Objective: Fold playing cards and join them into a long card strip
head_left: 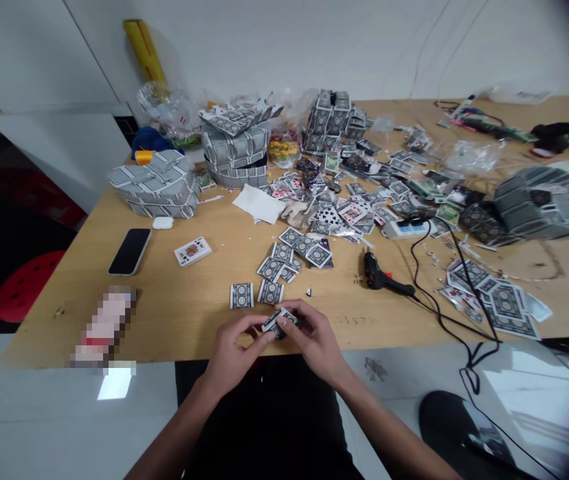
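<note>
Between my two hands, just over the table's front edge, is a playing card [280, 321] with a dark patterned back and what look like folded edges. My left hand [237, 347] pinches its left side between thumb and fingers. On the other side, my right hand [317, 337] grips it with the thumb lying across the face. Two folded cards, one at the left [241, 295] and one at the right [271, 292], lie flat just beyond my fingers. Farther off is a loose cluster of folded cards [277, 263]. A neat card stack [193, 251] sits to the left, king up.
A black glue gun [379, 275] with a trailing cable [444, 313] lies right, near a white power strip [407, 229]. A phone [130, 251] and white earbud case [163, 223] lie left. Woven card baskets [157, 183] and heaped loose cards [354, 200] fill the back.
</note>
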The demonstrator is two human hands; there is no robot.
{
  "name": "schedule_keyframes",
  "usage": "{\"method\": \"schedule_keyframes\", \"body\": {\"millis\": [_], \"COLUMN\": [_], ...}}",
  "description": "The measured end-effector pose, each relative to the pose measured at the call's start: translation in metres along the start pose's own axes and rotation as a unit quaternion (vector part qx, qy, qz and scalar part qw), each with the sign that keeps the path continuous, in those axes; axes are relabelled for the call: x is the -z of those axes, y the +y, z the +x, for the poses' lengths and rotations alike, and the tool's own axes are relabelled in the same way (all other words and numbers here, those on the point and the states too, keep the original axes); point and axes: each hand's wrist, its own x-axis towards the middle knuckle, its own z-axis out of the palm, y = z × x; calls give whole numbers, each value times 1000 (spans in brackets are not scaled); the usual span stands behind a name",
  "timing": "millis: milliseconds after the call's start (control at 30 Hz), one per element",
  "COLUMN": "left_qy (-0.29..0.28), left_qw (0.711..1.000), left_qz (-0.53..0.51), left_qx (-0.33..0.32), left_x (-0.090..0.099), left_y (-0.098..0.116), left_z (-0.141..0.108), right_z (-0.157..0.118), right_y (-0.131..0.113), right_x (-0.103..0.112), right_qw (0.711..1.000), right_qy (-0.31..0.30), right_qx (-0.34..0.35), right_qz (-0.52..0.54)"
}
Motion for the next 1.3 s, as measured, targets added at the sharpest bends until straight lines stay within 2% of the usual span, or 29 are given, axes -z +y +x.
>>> {"method": "schedule_keyframes", "body": {"millis": [133, 300, 567, 767, 1033, 1300], "left_qy": [36, 25, -24, 0, 10, 7], "left_qw": [999, 999, 980, 957, 958, 956], "left_qz": [16, -34, -162, -236, -230, -259], "left_qx": [-26, -12, 114, 171, 172, 139], "left_x": [-3, -1, 4, 1, 1, -2], "left_y": [-1, -1, 6, 0, 2, -12], "left_z": [1, 2, 4, 10, 11, 7], "right_z": [0, 0, 0, -3, -4, -4], "right_y": [-2, -4, -2, -2, -1, 3], "right_x": [0, 3, 7, 3, -2, -7], "right_qw": [1000, 999, 999, 999, 996, 995], "right_qy": [-6, -23, -29, -28, -13, 2], "right_qx": [6, 9, 6, 25, 57, 71], "right_qz": [18, 28, 22, -31, -71, -66]}}
